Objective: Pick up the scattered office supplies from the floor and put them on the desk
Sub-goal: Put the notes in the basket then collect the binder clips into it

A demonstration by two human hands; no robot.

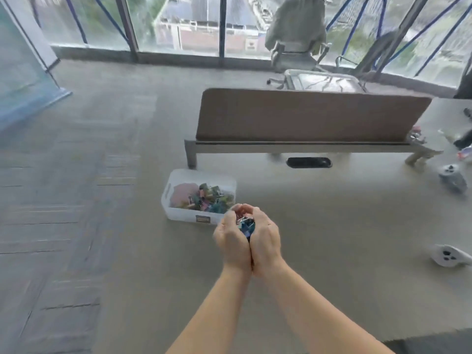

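Cupped together nearest the lens, left hand [231,241] and right hand [265,238] had fingers curled round a bunch of binder clips [245,224]. That bunch was held above the surface [332,213], just beside the near right corner of the white bin [184,213]. Clips looked small, blue and red with shiny wire handles; blurred. Best move, probably: carry them over the bin's rim, keep palm heels pressed, part the hands low so nothing bounces out. Bin held a colourful heap of clips.

Bare left grip [231,241], bare right grip [265,238], bare forearms [314,302]
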